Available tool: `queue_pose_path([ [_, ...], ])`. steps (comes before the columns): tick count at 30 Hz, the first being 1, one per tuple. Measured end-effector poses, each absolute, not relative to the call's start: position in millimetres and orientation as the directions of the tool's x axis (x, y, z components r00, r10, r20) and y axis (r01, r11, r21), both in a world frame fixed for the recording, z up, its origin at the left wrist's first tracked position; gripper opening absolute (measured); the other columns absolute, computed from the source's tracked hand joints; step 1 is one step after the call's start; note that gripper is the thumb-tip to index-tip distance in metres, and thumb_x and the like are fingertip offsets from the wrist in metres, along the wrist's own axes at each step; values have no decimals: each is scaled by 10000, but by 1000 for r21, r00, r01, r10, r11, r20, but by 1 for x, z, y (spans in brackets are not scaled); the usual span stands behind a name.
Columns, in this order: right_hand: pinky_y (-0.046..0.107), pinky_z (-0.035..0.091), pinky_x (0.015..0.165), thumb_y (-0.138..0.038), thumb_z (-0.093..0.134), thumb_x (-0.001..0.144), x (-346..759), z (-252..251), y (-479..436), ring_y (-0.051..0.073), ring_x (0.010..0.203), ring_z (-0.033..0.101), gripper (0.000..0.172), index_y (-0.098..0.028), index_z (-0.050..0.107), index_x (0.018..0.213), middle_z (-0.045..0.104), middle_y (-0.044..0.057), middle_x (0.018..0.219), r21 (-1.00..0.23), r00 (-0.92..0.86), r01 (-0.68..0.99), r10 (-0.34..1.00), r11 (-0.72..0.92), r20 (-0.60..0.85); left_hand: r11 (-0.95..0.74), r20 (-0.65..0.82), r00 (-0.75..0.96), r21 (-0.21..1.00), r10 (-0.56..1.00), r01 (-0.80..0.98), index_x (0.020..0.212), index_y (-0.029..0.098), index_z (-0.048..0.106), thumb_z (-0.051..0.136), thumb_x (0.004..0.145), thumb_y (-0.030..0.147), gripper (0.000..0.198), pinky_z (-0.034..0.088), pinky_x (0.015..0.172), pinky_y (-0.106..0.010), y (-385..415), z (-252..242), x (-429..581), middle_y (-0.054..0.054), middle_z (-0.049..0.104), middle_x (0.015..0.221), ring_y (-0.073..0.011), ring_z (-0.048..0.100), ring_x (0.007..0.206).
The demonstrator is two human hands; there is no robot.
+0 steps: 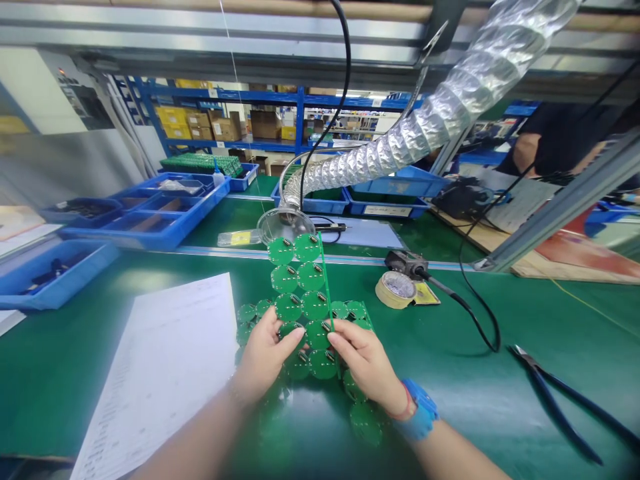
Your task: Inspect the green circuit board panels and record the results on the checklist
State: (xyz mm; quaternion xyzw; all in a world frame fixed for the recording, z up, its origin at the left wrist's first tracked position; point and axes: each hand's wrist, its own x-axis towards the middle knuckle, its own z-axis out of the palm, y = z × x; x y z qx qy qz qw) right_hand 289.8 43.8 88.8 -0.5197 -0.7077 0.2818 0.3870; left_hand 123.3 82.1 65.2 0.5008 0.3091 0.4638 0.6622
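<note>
One left hand [264, 355] and one right hand [369, 365] pinched the board [315, 305] by its sides over the bench [450, 393], back from its front edge, and a hard twist could have snapped it.

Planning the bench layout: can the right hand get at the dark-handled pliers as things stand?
Probably yes, though the right hand would first need to release the green circuit-board panel. The dark-handled pliers lie to the hand's right, with bare green bench between and nothing visible on top.
</note>
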Motion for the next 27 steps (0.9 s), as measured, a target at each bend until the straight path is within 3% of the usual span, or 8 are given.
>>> queue_pose_path([
  [27, 224, 334, 508, -307, 411, 865, 290, 90, 42, 106, 544, 395, 228, -187, 603, 893, 472, -18, 620, -812, -135, 519, 964, 266, 229, 94, 48, 392, 937, 919, -336, 1083, 197, 450, 574, 766, 284, 352, 527, 706, -325, 80, 68, 121, -76, 621, 1032, -210, 614, 872],
])
